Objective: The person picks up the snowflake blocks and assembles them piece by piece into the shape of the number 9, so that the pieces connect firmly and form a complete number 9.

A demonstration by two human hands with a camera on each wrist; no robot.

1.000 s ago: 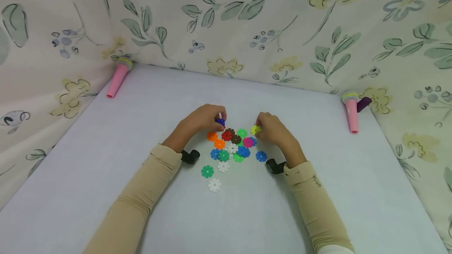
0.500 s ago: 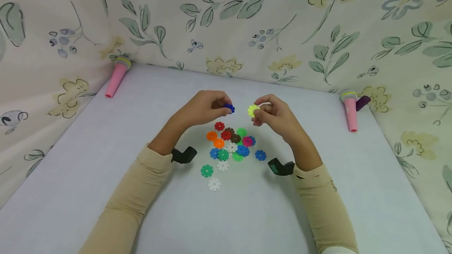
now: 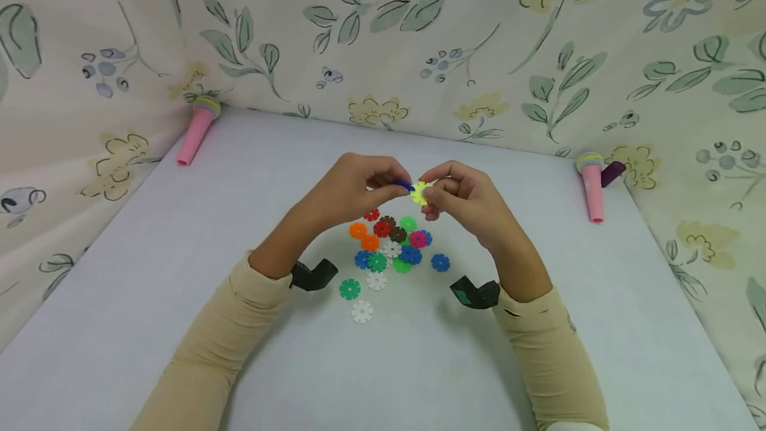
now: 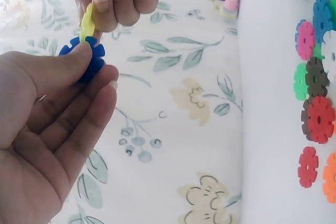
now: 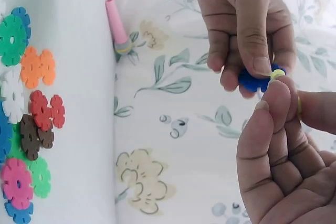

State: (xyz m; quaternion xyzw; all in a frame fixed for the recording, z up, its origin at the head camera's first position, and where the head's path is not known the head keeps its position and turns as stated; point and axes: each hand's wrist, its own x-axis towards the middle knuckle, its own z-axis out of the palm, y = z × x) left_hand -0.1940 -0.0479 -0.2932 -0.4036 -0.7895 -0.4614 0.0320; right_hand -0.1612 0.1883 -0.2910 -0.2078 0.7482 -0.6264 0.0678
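Observation:
My left hand (image 3: 362,188) pinches a dark blue notched disc (image 4: 93,72) between thumb and fingers. Opposite it, my right hand (image 3: 467,198) pinches a yellow notched disc (image 3: 420,193) by its edge. Both hands are raised over the table, and the two discs meet edge to edge, roughly crosswise. In the left wrist view the yellow disc's rim touches the blue one at a notch; how deep it sits I cannot tell. Below the hands lies a loose spread of notched discs, among them a red disc (image 3: 382,229), an orange disc (image 3: 370,243) and a pink disc (image 3: 418,239).
A pink toy microphone (image 3: 199,130) lies at the table's back left. Another pink microphone (image 3: 592,188) is at the back right, beside a dark purple object (image 3: 613,174). Floral cloth (image 3: 383,32) hangs behind the white table (image 3: 383,378). A white disc (image 3: 362,312) lies nearest the front.
Both hands have lifted from the spread with the blue and yellow discs. They have come together, so the discs, apart half a second ago, now touch.

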